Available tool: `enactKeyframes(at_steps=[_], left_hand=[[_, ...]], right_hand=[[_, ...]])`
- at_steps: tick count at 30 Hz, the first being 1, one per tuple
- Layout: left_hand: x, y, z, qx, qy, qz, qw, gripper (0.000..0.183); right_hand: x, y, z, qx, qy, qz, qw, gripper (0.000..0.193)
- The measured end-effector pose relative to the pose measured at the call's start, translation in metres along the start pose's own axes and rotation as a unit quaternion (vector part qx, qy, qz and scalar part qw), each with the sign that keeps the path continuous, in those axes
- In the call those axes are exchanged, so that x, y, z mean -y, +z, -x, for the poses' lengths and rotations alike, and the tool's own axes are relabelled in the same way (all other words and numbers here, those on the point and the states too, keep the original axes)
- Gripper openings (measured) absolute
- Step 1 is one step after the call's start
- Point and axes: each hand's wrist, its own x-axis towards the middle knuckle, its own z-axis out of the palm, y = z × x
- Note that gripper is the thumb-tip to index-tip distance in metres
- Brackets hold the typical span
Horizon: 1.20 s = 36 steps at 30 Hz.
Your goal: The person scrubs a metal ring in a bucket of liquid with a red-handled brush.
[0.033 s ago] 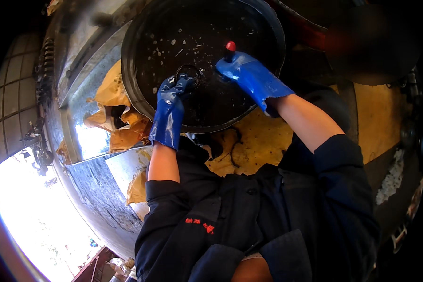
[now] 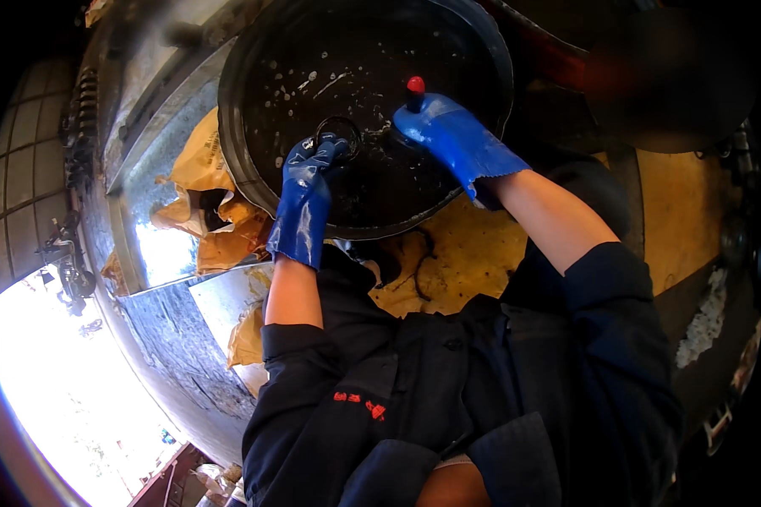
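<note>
A large, round black tub (image 2: 234, 144) with dark liquid and scattered bubbles lies before me. My left hand (image 2: 309, 182), in a long blue rubber glove, pinches a dark metal-looking ring (image 2: 359, 139) over the near left part of the liquid. Across from it, my right hand (image 2: 448, 131) wears a matching glove and is closed around a black handle with a red end (image 2: 415, 87). The handle's end sticks up beyond the fist. Whatever lies at its other end is hidden below the glove, so the tool's kind does not show.
Torn brown paper (image 2: 207, 169) lies against the tub's left side, beside a metal surface (image 2: 177, 325). Under the near rim is a stained yellowish board (image 2: 473, 249). A red-edged dark object (image 2: 558, 63) stands at the far right. Bright light comes from the lower left.
My right hand has shifted slightly to the right with the red-ended handle. Bubbles on the liquid have drifted. My left hand and the ring hold nearly the same place.
</note>
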Motion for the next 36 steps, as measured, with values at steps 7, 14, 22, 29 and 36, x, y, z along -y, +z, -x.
enactKeyframes(at_steps=[7,14,22,29,36], left_hand=[[-0.001,0.014,0.002,0.048,-0.016,-0.090,0.995,0.029],[-0.005,0.017,0.010,0.112,-0.092,0.173,0.974,0.029],[-0.012,0.011,0.015,0.082,0.214,-0.400,0.888,0.029],[0.020,-0.015,-0.030,0.098,0.032,-0.038,0.994,0.028],[-0.016,0.000,-0.004,0.028,-0.120,0.141,0.982,0.024]], right_hand=[[0.012,0.009,-0.014,-0.014,-0.047,-0.177,0.983,0.034],[0.011,0.021,-0.022,0.052,-0.029,-0.028,0.998,0.039],[0.013,0.013,0.019,0.126,-0.229,0.146,0.954,0.022],[0.016,0.003,0.001,0.066,-0.142,0.247,0.956,0.019],[0.011,0.022,0.007,0.048,-0.256,0.232,0.937,0.021]])
